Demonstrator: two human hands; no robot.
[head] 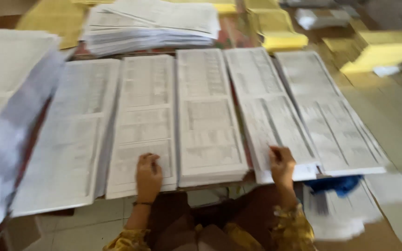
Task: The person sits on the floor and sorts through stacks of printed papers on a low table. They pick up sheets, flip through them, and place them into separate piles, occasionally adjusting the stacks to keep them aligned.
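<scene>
Hands on tall white printed stacks

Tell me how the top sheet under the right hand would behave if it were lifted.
The top sheet under the right hand is long and thin, so probably floppy and light. Lying on a loose stack, it would likely slide easily.

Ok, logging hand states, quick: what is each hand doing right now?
Left hand: fingers curled, resting on a white printed paper stack; a grip cannot be told.
Right hand: fingers on the near edge of another printed stack; grip unclear.
</scene>
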